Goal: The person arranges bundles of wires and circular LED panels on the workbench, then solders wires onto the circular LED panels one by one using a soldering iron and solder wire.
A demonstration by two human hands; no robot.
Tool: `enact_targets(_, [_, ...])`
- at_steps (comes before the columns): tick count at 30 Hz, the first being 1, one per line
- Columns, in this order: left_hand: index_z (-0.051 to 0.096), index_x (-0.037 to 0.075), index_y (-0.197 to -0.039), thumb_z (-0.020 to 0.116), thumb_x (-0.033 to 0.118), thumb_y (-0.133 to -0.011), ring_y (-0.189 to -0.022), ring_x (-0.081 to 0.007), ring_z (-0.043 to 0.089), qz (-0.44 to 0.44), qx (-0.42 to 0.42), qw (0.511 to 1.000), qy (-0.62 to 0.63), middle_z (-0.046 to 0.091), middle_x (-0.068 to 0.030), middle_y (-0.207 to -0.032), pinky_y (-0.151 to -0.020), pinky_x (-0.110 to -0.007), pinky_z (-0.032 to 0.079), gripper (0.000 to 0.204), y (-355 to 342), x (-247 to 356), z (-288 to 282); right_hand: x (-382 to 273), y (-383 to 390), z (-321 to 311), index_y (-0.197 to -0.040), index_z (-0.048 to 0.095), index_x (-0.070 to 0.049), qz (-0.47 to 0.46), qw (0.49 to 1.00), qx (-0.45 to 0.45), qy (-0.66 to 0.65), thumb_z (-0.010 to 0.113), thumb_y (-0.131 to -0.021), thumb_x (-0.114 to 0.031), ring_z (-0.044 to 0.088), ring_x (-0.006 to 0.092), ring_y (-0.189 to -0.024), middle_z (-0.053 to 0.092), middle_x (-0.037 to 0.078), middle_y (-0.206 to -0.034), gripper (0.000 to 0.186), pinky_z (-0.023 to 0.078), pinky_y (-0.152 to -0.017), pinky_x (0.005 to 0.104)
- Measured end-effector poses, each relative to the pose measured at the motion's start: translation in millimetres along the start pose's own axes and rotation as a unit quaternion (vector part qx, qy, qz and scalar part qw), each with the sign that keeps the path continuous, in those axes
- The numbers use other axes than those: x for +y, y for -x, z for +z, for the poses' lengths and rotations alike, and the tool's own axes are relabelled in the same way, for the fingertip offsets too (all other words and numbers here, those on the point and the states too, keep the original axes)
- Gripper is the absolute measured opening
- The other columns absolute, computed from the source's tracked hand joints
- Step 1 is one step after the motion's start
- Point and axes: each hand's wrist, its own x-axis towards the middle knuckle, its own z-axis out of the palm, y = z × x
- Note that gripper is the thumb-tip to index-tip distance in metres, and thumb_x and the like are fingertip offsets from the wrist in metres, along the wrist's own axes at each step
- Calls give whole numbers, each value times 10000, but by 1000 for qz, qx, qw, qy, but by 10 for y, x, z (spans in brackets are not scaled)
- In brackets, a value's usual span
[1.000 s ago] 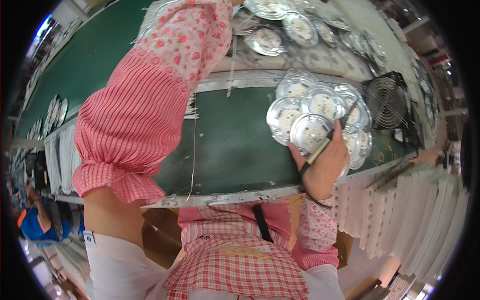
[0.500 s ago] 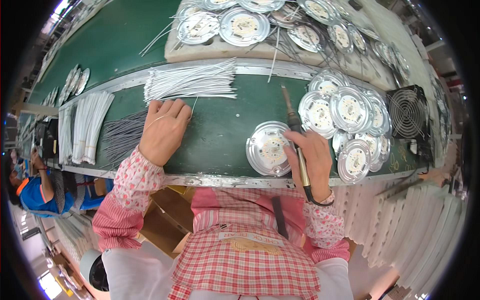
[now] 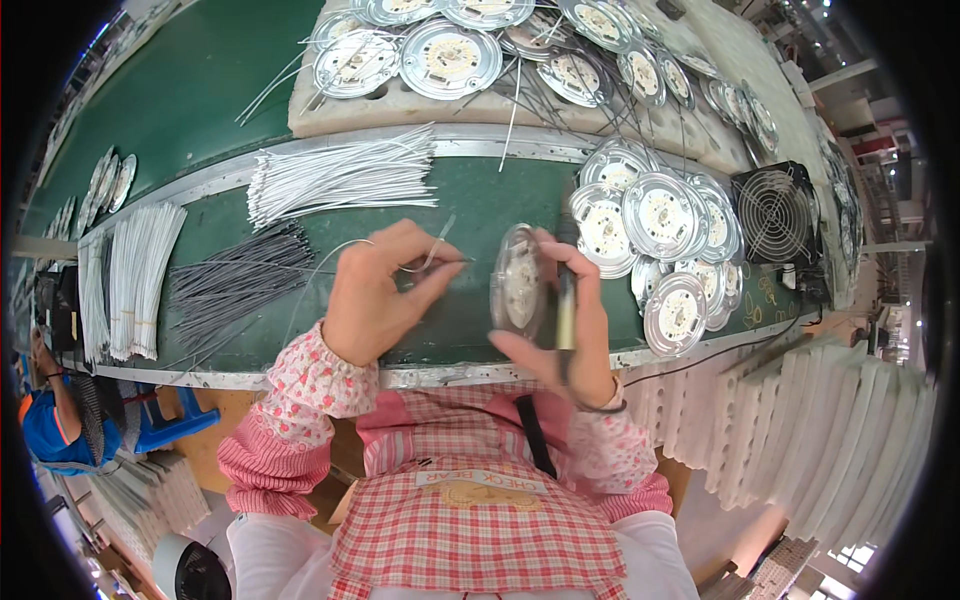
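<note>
**Bench inventory: wire and disc in hand**

Your left hand (image 3: pixel 375 290) pinches a thin wire (image 3: pixel 432 252) at frame centre. Your right hand (image 3: pixel 565 335) grasps a round disc (image 3: pixel 518 283) on edge, plus a pen-like tool (image 3: pixel 566 290). Wire not yet joined; finished-looking discs (image 3: pixel 660 225) are stacked right, white wires (image 3: pixel 340 180) upper left.

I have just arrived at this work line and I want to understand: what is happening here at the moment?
A person at a green belt holds a round metal disc on edge in the right hand, together with a pen-like tool. The left hand pinches a thin white wire near the disc. More discs lie stacked to the right, bundles of white wires and dark wires to the left, and a small fan stands beyond.
</note>
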Motion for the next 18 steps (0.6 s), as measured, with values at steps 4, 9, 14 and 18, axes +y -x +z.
enact_targets(4, [737,22,-908,745,25,-795,-667,-157,614,1,-26,997,75,657,-83,-780,-625,-286,483,114,26,259,132,91,18,-133,-1436,294,-29,114,901,-69,-413,818,-746,-522,401,312,-1403,415,197,-1466,996,310,-1166,436])
enact_targets(9, [736,15,-926,738,25,-805,-692,-162,637,-13,-38,993,113,673,-82,-806,-641,-278,496,121,77,355,192,15,78,-167,-1439,287,-27,110,915,-63,-383,824,-723,-555,401,326,-1403,406,205,-1466,1040,301,-1174,441])
enact_targets(14, [739,24,-942,735,27,-812,-688,-163,631,-4,-47,995,91,667,-80,-815,-646,-276,496,130,94,414,208,111,117,-168,-1436,290,-27,70,913,-80,-393,843,-752,-450,408,323,-1402,368,217,-1508,976,305,-1173,449])
enact_targets(18, [732,5,-953,721,35,-838,-703,-135,634,-21,-59,997,53,683,-73,-806,-658,-273,501,119,120,433,190,110,133,-121,-1422,328,-30,-11,940,-72,-333,903,-709,-222,427,322,-1391,376,245,-1513,936,343,-1149,436])
